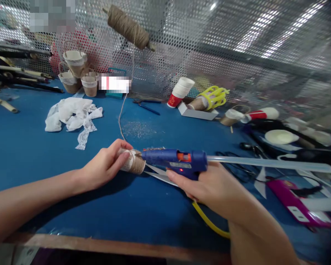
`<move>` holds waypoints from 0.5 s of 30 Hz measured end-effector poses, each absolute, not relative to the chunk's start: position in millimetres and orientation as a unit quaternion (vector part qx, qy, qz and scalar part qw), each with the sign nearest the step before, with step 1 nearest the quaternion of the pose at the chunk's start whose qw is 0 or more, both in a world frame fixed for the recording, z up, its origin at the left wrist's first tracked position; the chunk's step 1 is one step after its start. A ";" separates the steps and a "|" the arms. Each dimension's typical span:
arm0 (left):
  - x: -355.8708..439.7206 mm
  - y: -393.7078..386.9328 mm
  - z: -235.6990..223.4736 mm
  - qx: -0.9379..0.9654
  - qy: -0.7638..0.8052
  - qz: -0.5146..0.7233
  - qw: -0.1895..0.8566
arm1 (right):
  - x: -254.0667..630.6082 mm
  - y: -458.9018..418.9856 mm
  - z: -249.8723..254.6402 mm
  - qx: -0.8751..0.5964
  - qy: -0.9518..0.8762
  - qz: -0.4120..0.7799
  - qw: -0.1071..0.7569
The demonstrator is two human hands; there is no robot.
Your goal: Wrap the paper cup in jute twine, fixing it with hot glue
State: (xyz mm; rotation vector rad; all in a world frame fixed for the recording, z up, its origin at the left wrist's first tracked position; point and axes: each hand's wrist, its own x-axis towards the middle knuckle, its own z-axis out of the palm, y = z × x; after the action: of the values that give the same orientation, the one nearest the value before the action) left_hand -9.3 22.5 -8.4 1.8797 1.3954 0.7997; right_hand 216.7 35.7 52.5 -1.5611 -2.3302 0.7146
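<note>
Toward the left, a twine-wrapped cup (138,164) was gripped between the thumb and fingers of the left hand (106,165), lying on its side above the near part of the blue table (105,209). At its right, a blue glue gun (191,159) was held in the closed fingers of the right hand (206,186), its nozzle at the cup, with open scissor blades (161,176) just below the gun.

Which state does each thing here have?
Blue plastic glue gun: red light lit
Silver metal scissors: blades spread
Small brown-and-white round cup: on its side, held
Brown twine spool: partly unwound
White lace fabric: crumpled
Blue-handled metal pliers: handles apart
White paper cups: stacked, leaning
</note>
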 end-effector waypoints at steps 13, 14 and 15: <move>-10.5 22.1 -9.6 0.745 0.524 0.295 0.288 | 219.1 30.9 44.9 -0.532 -0.820 0.140 0.160; -10.5 22.2 -9.5 0.746 0.523 0.296 0.286 | 219.5 30.3 45.4 -0.524 -0.826 0.129 0.161; -10.4 22.2 -9.4 0.747 0.522 0.297 0.285 | 219.8 29.8 46.3 -0.514 -0.833 0.121 0.163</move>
State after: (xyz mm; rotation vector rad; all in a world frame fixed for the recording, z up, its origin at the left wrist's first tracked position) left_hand -10.4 22.2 -9.4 1.9978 1.3957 0.7945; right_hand 219.8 29.8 46.3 -1.4660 -2.3773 0.3442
